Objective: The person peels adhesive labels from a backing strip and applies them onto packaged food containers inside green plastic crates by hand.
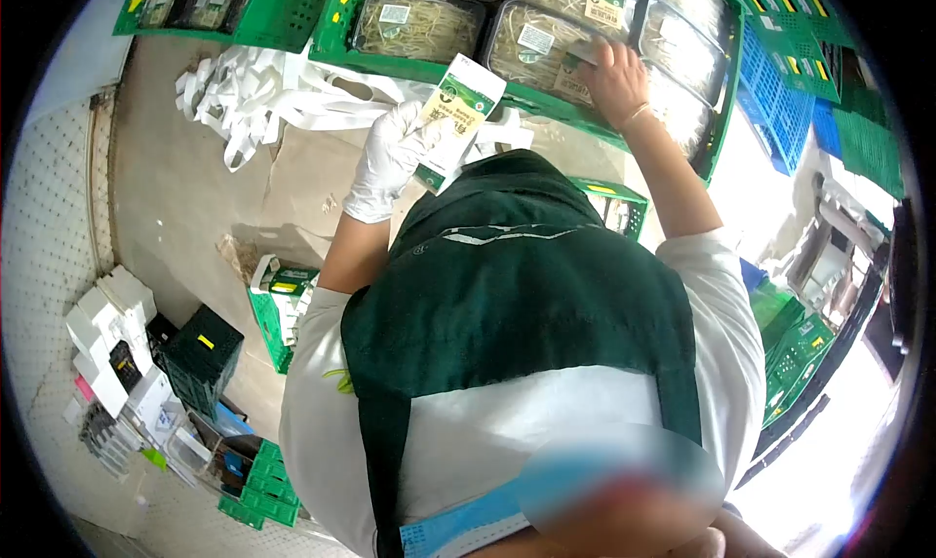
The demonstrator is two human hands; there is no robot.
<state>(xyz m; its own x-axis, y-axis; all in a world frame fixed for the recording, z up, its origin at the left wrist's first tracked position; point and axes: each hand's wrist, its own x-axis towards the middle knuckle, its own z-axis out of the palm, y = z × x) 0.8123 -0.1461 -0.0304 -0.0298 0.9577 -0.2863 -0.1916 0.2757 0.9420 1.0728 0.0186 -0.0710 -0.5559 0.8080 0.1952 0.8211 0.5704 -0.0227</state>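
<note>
My left hand (395,153), in a white glove, is closed on a stack of printed labels (460,115) with green and yellow parts. Bare, my right hand (614,82) rests on a clear-topped pack of bean sprouts (531,46), beside a label at its lower right corner; its fingers are bent over the pack edge, and whether they hold something is too small to tell. That pack lies in a green crate (546,102) with several similar packs, some bearing labels. Another sprout pack (414,27) lies to its left.
White strapping (244,95) lies tangled on the floor left of the crate. A second green crate (283,17) is at the upper left, a blue crate (775,95) at the right. A dark crate (203,353) and white boxes (122,314) stand at the lower left.
</note>
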